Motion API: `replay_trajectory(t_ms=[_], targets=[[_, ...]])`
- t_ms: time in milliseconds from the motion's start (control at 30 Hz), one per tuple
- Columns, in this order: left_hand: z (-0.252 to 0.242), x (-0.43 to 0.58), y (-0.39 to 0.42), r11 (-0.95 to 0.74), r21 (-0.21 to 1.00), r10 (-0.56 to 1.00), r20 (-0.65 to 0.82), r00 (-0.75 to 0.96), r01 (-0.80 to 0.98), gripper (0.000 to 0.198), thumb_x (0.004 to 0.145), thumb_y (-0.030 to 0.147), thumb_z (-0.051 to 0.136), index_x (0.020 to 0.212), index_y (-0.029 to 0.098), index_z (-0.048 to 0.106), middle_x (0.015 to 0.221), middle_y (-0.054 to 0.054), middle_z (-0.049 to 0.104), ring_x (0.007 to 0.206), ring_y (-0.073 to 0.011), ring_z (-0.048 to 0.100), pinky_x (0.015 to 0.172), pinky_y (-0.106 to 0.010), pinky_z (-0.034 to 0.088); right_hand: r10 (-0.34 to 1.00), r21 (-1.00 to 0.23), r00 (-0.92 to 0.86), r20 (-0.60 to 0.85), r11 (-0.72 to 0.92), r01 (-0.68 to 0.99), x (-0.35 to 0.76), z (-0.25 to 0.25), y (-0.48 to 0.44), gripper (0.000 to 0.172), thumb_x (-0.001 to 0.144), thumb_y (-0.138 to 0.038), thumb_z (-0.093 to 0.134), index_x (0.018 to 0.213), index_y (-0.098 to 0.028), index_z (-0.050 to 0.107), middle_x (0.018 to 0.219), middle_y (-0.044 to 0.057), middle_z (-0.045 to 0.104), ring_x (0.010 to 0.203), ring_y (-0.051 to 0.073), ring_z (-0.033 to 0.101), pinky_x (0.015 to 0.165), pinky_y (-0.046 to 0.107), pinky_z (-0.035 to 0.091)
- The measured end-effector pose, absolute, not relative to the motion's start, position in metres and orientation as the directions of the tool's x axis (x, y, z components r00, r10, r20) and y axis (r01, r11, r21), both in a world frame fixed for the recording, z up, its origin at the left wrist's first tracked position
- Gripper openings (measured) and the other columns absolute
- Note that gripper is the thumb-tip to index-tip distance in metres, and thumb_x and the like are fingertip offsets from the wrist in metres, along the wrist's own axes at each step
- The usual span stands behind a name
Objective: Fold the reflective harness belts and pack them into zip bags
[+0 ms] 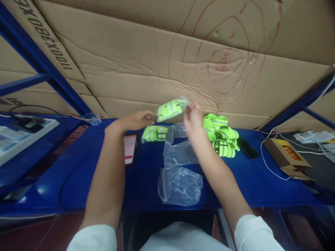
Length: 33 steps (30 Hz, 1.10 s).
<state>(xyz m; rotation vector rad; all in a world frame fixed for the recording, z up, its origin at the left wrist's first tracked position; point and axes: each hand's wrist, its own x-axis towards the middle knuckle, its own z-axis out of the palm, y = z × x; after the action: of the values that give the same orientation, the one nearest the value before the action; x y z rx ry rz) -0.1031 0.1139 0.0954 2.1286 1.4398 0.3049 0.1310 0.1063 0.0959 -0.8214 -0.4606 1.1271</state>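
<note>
item held: bagged reflective band [171, 108], neon yellow with grey stripes, sealed in clear plastic, raised above the blue table [261, 184], well off its surface. left hand [142, 120] pinches one end of the bag; right hand [193, 118] pinches the other end with fingertips closed on the plastic. second bagged band [155, 133] lies on the table just below the left hand. pile of loose bands [221, 136], same colour, sits just beside the right wrist. two empty clear bags [180, 186] lie flat between the forearms, one behind the other. phone with lit screen [130, 149] rests beside the left forearm. dark phone [247, 147] lies right of the pile. open cardboard box [286, 157] and white cable [269, 167] stand at far right. cardboard sheets [131, 62] back the table.
</note>
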Motion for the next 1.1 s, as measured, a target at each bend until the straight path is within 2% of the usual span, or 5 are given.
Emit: replay_trajectory(t_ms=[167, 333, 700, 833, 1100], targets=[[0.096, -0.107, 0.109, -0.144, 0.601, 0.939, -0.168, 0.3, 0.786, 0.086, 0.087, 0.067, 0.064, 0.158, 0.021, 0.046, 0.152, -0.018, 0.062, 0.133, -0.035, 0.065, 0.097, -0.041, 0.062, 0.946, -0.809, 0.247, -0.209, -0.026, -0.587, 0.117, 0.048, 0.092, 0.025, 0.077, -0.001, 0.055, 0.091, -0.022, 0.052, 0.071, -0.008, 0.062, 0.068, 0.008, 0.06, 0.073, 0.018, 0.049], [0.094, -0.072, 0.102, -0.36, 0.411, 0.901, -0.08, 0.427, 0.837, 0.064, 0.091, 0.044, 0.068, 0.149, 0.02, 0.056, 0.155, -0.011, 0.061, 0.141, -0.0301, 0.059, 0.121, -0.04, 0.045, 0.934, -0.844, 0.175, -0.313, -0.188, -0.502, 0.14, 0.025, 0.079, 0.036, 0.075, -0.003, 0.062, 0.104, -0.023, 0.053, 0.073, -0.008, 0.066, 0.072, 0.011, 0.064, 0.079, 0.026, 0.054], [0.074, -0.046, 0.109, -0.222, 0.239, 0.939, -0.208, 0.273, 0.945, 0.123, 0.064, 0.007, 0.086, 0.17, 0.015, 0.023, 0.163, -0.033, 0.04, 0.137, -0.0457, 0.063, 0.108, -0.047, 0.057, 0.969, -0.901, 0.075, -0.234, -0.187, -0.39, 0.131, 0.012, 0.083, 0.043, 0.089, -0.004, 0.06, 0.128, -0.018, 0.049, 0.083, -0.005, 0.069, 0.088, 0.01, 0.076, 0.105, 0.025, 0.059], [0.076, -0.047, 0.106, -0.34, 0.255, 0.905, -0.174, 0.389, 0.905, 0.107, 0.071, 0.005, 0.08, 0.166, 0.018, 0.034, 0.165, -0.02, 0.047, 0.16, -0.0425, 0.033, 0.121, -0.045, 0.047, 0.979, -0.959, -0.037, -0.201, -0.205, -0.194, 0.133, 0.013, 0.09, 0.041, 0.098, -0.012, 0.059, 0.138, -0.016, 0.053, 0.092, 0.0, 0.073, 0.091, 0.014, 0.078, 0.1, 0.032, 0.062], [0.071, -0.057, 0.119, -0.435, 0.251, 0.854, -0.192, 0.485, 0.865, 0.093, 0.075, 0.013, 0.078, 0.161, 0.021, 0.045, 0.158, -0.013, 0.058, 0.149, -0.0395, 0.049, 0.12, -0.048, 0.047, 0.967, -0.906, -0.23, -0.113, -0.005, 0.423, 0.21, 0.05, 0.089, 0.04, 0.091, -0.018, 0.077, 0.13, -0.015, 0.073, 0.092, 0.005, 0.076, 0.09, 0.02, 0.072, 0.11, 0.045, 0.052]])
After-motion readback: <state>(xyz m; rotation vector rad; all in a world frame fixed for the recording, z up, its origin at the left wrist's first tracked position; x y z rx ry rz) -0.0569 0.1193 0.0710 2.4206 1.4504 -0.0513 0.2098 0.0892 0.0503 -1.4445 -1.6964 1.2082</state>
